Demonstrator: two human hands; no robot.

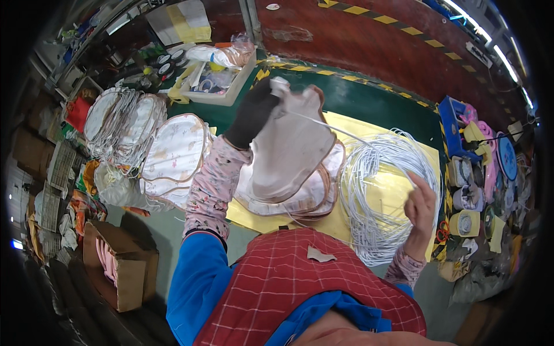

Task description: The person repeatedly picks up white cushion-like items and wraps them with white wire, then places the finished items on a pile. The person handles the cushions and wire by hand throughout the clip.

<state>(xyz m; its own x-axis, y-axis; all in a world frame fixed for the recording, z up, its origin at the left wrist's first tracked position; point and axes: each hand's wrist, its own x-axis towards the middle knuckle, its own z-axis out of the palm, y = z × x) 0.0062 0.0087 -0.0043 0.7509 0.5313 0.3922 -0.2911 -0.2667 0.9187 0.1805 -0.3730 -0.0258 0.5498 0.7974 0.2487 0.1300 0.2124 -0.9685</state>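
Observation:
My left hand [254, 112], in a black glove, is raised and grips the top of a pale flat fabric pouch [291, 147] with a brown edge. A thin white cord [346, 131] runs from the pouch's top to the right, toward my bare right hand [421, 207]. That hand pinches the cord above a big loose coil of white cord [378, 190] lying on a yellow sheet [398, 199]. Under the held pouch lies a stack of similar pouches [300, 199].
More pouches in piles [173, 153] and bundles [115, 118] lie at the left. A white bin [222, 95] stands behind. Tape rolls [464, 222] and a blue crate [453, 124] line the right. A cardboard box [118, 262] sits on the floor at the lower left.

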